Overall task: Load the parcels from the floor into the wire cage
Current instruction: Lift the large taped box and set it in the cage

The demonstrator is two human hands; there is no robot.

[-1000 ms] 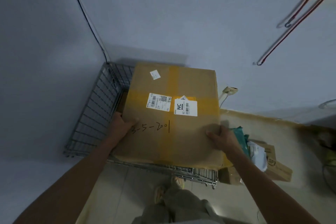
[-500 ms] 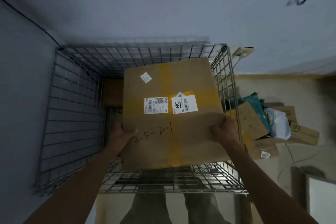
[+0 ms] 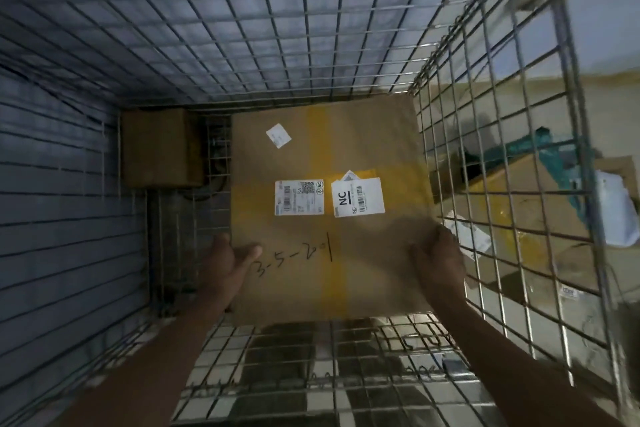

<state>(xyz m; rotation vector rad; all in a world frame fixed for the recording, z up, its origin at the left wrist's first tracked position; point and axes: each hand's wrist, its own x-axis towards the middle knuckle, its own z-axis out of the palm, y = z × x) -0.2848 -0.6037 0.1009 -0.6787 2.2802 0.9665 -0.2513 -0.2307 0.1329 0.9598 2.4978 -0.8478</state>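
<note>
Box [image 3: 329, 204] lowered into cage [image 3: 242, 28], both hands gripping.

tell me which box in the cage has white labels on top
The big box, held by the left hand and right hand. The small box in the far left corner shows none.

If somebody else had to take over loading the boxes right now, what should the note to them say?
Left hand and right hand each grip a side of the big taped box, low inside the wire cage against its right wall.
A smaller box already sits in the far left corner.
Left: set this one down, let go, then load the parcels on the floor outside the right wall.
</note>
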